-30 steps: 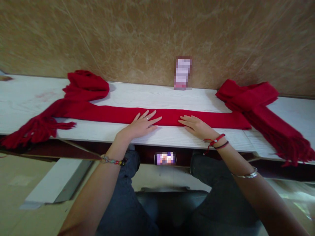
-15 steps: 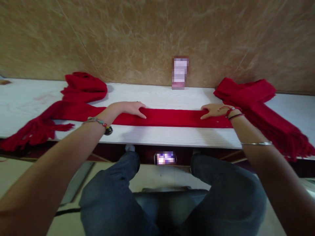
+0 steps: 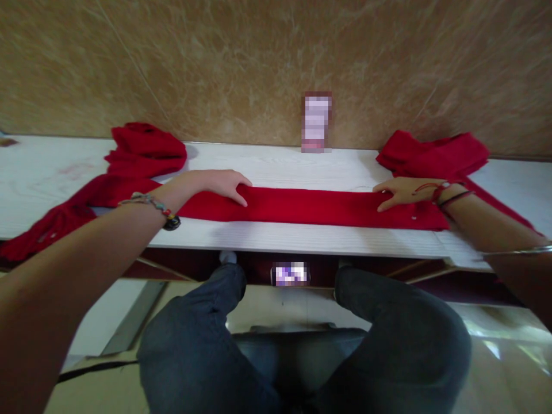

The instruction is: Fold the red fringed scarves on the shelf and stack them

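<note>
A red scarf (image 3: 308, 206) lies as a long flat strip along the white tabletop. My left hand (image 3: 226, 183) rests on its left part, palm down, with the thumb apart from the fingers. On the right part lies my right hand (image 3: 394, 191), also palm down with thumb and fingers apart. Bunched red cloth (image 3: 146, 150) sits beyond my left wrist, and more folded red cloth (image 3: 433, 154) lies beyond the right one. My forearms hide parts of the cloth at both sides, so I cannot tell how all of it joins.
A brown marbled wall (image 3: 215, 69) rises behind the narrow white tabletop (image 3: 267, 167). A blurred pinkish packet (image 3: 317, 123) stands against it. Below the front edge, a phone with a lit screen (image 3: 290, 274) lies between my knees (image 3: 194, 316).
My right hand has slid to the right along the scarf, and my left hand a little to the left. The flat strip reaches further right; the right-hand fringe no longer shows.
</note>
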Motion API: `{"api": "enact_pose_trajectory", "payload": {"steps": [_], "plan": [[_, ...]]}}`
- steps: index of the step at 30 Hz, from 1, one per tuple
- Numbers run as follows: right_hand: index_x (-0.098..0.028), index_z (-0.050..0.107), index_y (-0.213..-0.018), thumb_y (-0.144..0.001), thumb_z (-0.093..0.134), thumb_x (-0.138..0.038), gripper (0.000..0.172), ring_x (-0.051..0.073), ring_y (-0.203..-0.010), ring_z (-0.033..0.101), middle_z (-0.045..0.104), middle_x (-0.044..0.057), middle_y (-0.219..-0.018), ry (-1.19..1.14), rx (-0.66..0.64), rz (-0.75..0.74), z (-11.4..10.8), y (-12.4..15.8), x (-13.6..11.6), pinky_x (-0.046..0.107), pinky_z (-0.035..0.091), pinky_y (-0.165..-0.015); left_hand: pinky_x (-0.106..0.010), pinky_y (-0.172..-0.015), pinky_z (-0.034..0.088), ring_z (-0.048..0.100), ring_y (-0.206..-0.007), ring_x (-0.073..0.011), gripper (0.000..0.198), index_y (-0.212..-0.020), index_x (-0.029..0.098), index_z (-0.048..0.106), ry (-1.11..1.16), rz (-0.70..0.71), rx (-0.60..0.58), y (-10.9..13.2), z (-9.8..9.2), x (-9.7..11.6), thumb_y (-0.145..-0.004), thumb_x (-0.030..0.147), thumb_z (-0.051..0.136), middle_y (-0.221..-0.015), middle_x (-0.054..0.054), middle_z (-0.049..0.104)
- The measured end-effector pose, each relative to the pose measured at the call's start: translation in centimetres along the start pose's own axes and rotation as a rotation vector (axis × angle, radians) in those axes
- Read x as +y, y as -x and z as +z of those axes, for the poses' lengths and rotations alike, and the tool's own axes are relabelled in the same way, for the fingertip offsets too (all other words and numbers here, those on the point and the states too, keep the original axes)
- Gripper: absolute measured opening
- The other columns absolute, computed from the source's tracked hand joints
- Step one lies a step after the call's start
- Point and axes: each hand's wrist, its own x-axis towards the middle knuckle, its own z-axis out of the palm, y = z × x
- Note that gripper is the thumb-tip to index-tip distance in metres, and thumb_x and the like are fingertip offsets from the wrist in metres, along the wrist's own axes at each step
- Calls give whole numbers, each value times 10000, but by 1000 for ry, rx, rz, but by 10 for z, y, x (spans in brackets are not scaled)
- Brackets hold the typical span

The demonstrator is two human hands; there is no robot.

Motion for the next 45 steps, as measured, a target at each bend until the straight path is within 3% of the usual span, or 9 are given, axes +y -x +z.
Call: {"api": "enact_pose_trajectory", "payload": {"steps": [3,8,12,17,23,30,34,37,45], "plan": [[-152,643,-858,-740,612,-421,296,172,-651,577,664,67,-754,138,-45,38,-15,2,1,301,415,-595,-300,-873,405,565,-994,-226,483,-1113,118,608,-99,-31,170,7,-12,-8,-747,432,579,-1065,-75,628],[-133,590,-950,-826,450,-158,189,211,-805,554,630,136,-920,450,420,52,-19,15,-17,310,405,-672,-310,-769,460,581,-944,-229,325,-1107,61,555,-355,-49,501,32,-5,-1,-867,208,394,-1052,-130,589],[-124,610,-904,-834,366,-95,255,231,-781,563,626,133,-846,527,329,-59,23,30,-28,340,432,-695,-297,-690,483,609,-930,-231,382,-1163,154,558,-479,79,304,43,34,11,-828,91,385,-1098,-122,590],[-84,579,-1138,-801,417,-108,374,270,-996,569,611,172,-1114,351,423,13,58,44,-11,389,477,-809,-303,-739,487,602,-1000,-237,467,-1214,197,544,-442,51,305,49,57,2,-811,47,363,-1161,-120,576],[-79,556,-1218,-833,314,-86,455,254,-1103,561,583,174,-1223,292,335,25,62,59,16,395,481,-896,-346,-847,457,583,-1026,-265,459,-1177,137,564,-246,-43,280,46,49,-16,-742,105,420,-1196,-151,561],[-95,620,-1154,-768,496,-191,416,335,-1126,549,591,192,-1218,119,130,123,32,53,0,456,461,-935,-398,-1059,275,336,-1302,-243,502,-1320,216,464,-52,108,387,10,28,41,-878,438,377,-1416,-82,405],[-136,633,-1137,-876,408,-289,377,291,-1109,564,622,151,-1184,45,239,-33,13,27,-50,424,434,-974,-311,-1043,305,441,-1219,-183,438,-1288,191,506,-31,224,399,-18,30,75,-907,368,380,-1355,-69,482],[-129,655,-1089,-883,382,-205,350,266,-1034,607,653,142,-1130,92,249,-36,23,12,-77,396,479,-900,-294,-979,378,523,-1113,-178,376,-1200,183,588,-31,209,429,-23,35,86,-907,322,397,-1252,-69,559],[-151,684,-1027,-863,410,-154,320,234,-1020,618,680,112,-1081,170,320,-71,49,26,-59,379,489,-904,-286,-853,464,576,-1001,-179,339,-1104,180,658,-25,140,500,-14,40,86,-912,240,386,-1105,-70,619]]}}
